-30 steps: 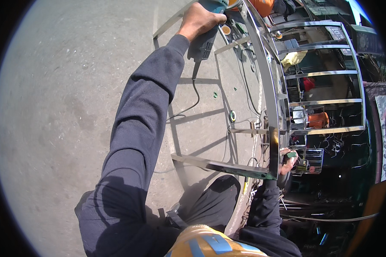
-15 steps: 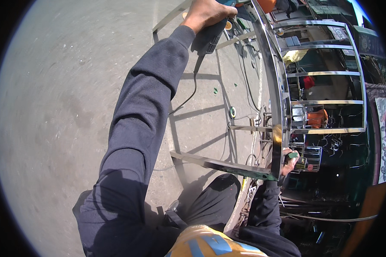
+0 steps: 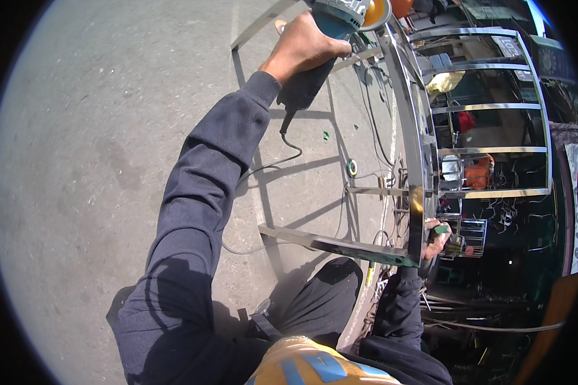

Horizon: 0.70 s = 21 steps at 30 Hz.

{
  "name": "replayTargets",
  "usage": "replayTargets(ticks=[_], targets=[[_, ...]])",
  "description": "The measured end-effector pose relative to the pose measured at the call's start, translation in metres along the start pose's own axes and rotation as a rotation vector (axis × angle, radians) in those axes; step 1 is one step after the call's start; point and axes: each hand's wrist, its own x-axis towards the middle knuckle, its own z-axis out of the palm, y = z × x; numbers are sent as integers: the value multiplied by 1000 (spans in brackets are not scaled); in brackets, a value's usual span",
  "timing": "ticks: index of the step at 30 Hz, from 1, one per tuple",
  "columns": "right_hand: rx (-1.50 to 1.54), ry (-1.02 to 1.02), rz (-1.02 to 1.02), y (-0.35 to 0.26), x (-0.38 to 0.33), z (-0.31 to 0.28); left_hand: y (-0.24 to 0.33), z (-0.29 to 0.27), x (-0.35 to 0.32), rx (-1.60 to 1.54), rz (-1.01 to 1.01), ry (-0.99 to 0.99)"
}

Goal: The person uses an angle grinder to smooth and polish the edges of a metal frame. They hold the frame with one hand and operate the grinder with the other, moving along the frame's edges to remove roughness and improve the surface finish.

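My left hand (image 3: 302, 48) is stretched far out and shut on the dark body of an angle grinder (image 3: 321, 38). Its orange disc (image 3: 376, 13) sits at the long polished rail of a stainless steel frame (image 3: 412, 147). The grinder's black cable (image 3: 289, 144) hangs down along my sleeve to the ground. My right hand (image 3: 433, 239) is low on the right, curled around the same rail where a crossbar (image 3: 327, 244) meets it. Something small and green shows at its fingers.
Grey concrete ground (image 3: 96, 160) fills the left. A small round green piece (image 3: 352, 168) and loose wires lie under the frame. More steel bars (image 3: 488, 106) and a dark workshop with orange items (image 3: 478, 173) are on the right. My knees are at the bottom.
My left hand and the grinder have shifted a little lower in the view, nearer along the rail. My right hand keeps its hold at the same spot.
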Motion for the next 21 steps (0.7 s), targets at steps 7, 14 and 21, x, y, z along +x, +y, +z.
replayTargets(ticks=[7,14,21], targets=[[-296,5,-103,-25,3,16,2,-6,7,8,-19,-24],[-65,65,-35,-11,-1,8,1,-13,39,-256,-86,117],[-75,177,16,7,-7,1,-1,-16,44,-210,-128,84]])
